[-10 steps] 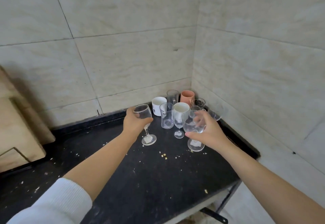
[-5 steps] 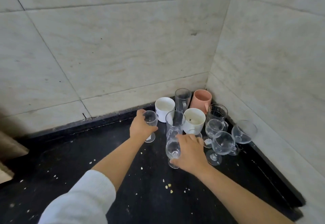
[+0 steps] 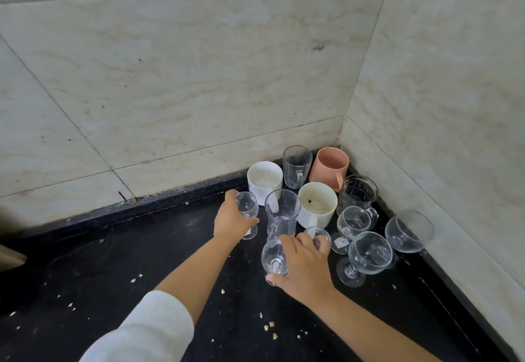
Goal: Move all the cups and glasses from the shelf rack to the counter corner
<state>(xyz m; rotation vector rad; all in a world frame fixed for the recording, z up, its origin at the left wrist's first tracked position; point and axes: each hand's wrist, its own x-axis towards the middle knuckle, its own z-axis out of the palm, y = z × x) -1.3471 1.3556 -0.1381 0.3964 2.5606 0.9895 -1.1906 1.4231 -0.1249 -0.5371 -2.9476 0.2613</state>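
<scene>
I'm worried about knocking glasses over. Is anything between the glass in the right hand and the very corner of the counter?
Yes. The right hand holds a glass at the group's front edge. Between it and the corner stand a tall glass, a white cup and, deepest in, a pink mug.

Right hand [image 3: 305, 270] covers most of its stemmed glass [image 3: 274, 259]; stem and foot unseen. Left hand [image 3: 231, 219] hides the near side of its small glass [image 3: 247, 208]. Worktop [image 3: 113, 276] is cut by the lower edge.
</scene>
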